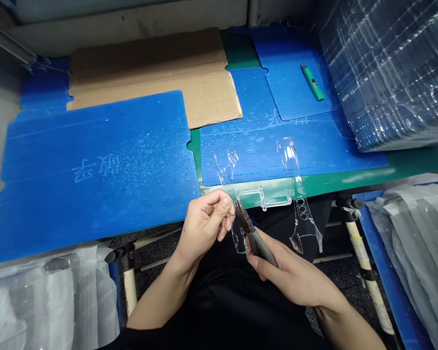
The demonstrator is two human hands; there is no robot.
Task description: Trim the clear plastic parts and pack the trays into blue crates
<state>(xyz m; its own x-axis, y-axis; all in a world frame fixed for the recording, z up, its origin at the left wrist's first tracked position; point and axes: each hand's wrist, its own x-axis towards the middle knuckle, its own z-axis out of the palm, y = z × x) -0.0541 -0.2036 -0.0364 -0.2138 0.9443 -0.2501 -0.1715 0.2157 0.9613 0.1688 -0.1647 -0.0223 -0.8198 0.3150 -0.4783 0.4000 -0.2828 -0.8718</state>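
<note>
A clear plastic molded piece (302,194) with thin connecting bars and several branching ends spans the front edge of the table. My left hand (209,216) is closed on its left part, fingers pinched together. Grey-handled pliers (261,247) are gripped in my right hand (281,262). The jaws of the pliers point up and left and lie at the clear piece, just right of my left fingers. Whether the jaws are closed on the plastic I cannot make out. The piece's right branch hangs over the table edge, unsupported by a hand.
Blue plastic sheets (102,165) and brown cardboard (204,92) cover the green tabletop (336,181). A green-handled cutter (313,83) lies at the back right. Stacked clear trays (394,73) rise at the right. Wrapped white stacks (416,228) flank me on both sides.
</note>
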